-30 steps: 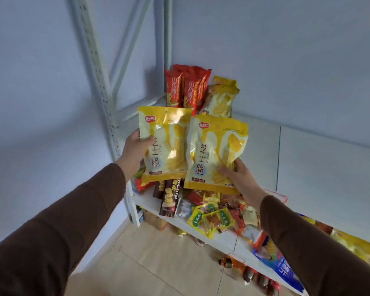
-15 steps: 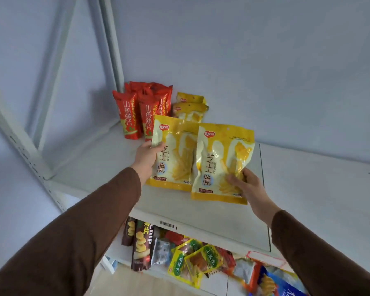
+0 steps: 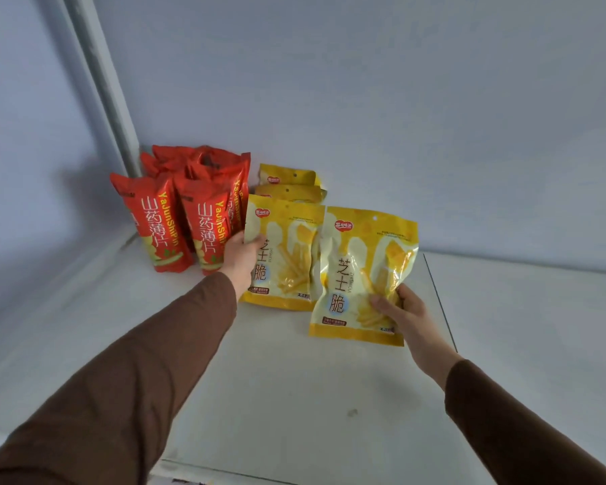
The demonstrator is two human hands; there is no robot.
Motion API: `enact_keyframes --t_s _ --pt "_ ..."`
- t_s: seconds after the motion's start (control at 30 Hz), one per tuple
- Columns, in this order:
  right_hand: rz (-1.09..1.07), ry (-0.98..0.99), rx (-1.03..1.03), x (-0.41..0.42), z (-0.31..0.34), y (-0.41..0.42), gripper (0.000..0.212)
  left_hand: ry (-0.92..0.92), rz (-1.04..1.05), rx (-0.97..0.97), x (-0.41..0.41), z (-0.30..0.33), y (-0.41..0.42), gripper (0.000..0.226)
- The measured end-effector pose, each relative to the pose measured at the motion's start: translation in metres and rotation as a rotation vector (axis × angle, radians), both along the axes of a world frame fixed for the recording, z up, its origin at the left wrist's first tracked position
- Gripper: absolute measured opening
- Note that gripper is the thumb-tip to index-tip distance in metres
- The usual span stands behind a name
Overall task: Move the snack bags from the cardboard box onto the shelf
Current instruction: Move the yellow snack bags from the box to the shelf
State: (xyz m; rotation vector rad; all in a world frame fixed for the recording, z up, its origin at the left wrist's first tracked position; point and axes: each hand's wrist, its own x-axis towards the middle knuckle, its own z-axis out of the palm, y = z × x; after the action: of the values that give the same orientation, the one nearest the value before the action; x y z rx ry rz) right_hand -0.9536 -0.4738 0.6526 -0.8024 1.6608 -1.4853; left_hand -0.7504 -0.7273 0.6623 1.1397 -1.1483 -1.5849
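I hold two yellow snack bags upright over the white shelf point(image 3: 294, 397). My left hand point(image 3: 239, 258) grips the left yellow bag point(image 3: 287, 253) by its left edge, thumb on the front. My right hand point(image 3: 404, 311) grips the right yellow bag point(image 3: 359, 271) at its lower right corner. The left bag stands just in front of two more yellow bags point(image 3: 289, 185) at the back wall. Several red snack bags point(image 3: 189, 211) stand to the left, close to my left hand. The cardboard box is out of view.
A white upright post point(image 3: 102, 85) of the shelf frame rises at the back left corner. A seam point(image 3: 438, 302) divides the shelf board from the panel to the right. Bare shelf surface lies in front of and right of the bags.
Both hands have carried the yellow bags up from in front of the lower shelf and forward onto the top shelf, toward the bags at the back wall. The lower shelf has dropped out of view.
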Motion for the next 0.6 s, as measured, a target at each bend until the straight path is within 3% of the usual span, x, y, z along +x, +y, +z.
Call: enact_keyframes --t_s 0.27,0.6 --pt "0.034 -0.027 0.010 0.007 -0.005 -0.029 0.038 -0.154 0.180 -0.122 -0.016 -0.003 -0.012 0.026" --pt "0.056 -0.021 0.065 0.027 -0.013 -0.034 0.035 -0.318 0.157 -0.264 -0.014 -0.004 0.002 0.047"
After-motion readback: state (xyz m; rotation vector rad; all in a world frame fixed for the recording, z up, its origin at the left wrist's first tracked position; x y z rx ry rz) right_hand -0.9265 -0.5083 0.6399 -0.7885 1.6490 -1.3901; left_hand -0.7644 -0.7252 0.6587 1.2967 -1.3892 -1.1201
